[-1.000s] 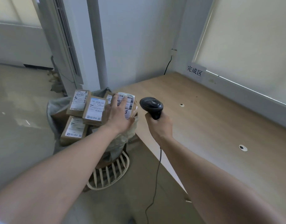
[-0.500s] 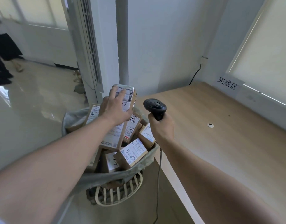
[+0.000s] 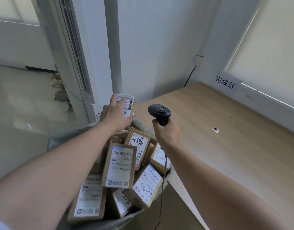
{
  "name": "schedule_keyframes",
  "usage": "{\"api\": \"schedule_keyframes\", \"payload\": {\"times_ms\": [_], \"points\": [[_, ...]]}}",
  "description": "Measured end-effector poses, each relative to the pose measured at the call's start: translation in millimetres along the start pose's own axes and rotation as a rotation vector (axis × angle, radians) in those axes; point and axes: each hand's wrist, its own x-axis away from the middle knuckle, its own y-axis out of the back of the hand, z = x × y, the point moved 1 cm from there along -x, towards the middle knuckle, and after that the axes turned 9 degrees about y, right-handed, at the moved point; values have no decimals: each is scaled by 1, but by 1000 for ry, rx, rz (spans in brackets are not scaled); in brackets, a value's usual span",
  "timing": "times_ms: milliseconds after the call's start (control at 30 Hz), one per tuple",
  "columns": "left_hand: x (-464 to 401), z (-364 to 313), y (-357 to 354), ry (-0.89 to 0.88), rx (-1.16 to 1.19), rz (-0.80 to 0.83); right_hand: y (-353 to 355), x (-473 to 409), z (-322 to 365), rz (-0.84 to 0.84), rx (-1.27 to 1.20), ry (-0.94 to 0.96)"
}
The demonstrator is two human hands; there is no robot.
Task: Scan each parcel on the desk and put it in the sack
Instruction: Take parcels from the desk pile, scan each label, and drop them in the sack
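Observation:
My left hand grips a small brown parcel with a white barcode label, holding it at the far rim of the grey sack. The sack holds several brown labelled parcels, some with handwritten numbers. My right hand grips the handle of a black barcode scanner, its head level with the held parcel and just to its right. The scanner's cable hangs down past the sack.
The wooden desk stretches to the right, with a small round cable hole and a paper sign on the back ledge. A white pillar and door frame stand behind the sack. Shiny floor lies to the left.
The view has moved closer over the sack, so more of its parcels show. My left hand has carried the held parcel out to the sack's far rim. My right hand keeps the scanner beside it.

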Motion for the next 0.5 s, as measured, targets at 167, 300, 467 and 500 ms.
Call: {"api": "schedule_keyframes", "payload": {"times_ms": [167,300,467,500], "points": [[-44,15,-10,-7,-22,107,-25,-23,5,-40,70,-45],[-63,21,-25,-55,-66,229,-38,-33,2,-68,93,-91],[-86,26,-47,-57,-98,308,-48,-49,-7,-79,109,-136],[-89,26,-52,-54,-108,319,-49,-52,-9,-78,114,-142]]}}
